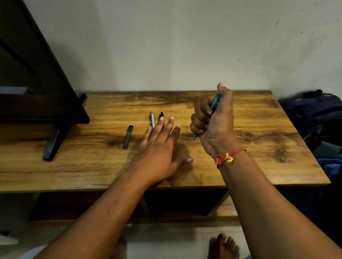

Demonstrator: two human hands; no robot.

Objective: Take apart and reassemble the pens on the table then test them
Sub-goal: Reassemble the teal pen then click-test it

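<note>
The right hand (212,119), right of centre, is curled into a fist round a slim teal pen (214,101), with the thumb pressed on the pen's top end. The pointed tip pokes out below the little finger, above the table (272,142). A red and yellow thread (226,157) is knotted round that wrist.

The left hand (161,147), at centre, is flat with fingers straight and slightly fanned, holding nothing. Whether it touches the wood I cannot tell. Its fingertips overlap a white pen (152,120) with a blue band and a black pen (162,115). These lie side by side, pointing toward the wall. Left of them, apart, lies a short, dark, matt rectangular stick (128,136).

The tabletop is glossy wood grain with dark knots and a straight front edge. At the left a black screen (21,66) stands on a flat, angled foot (54,142). The widest stretch of open wood runs from the fist to the table's right edge. Beyond that edge a blue fabric bag (320,112) slumps against the wall.
</note>
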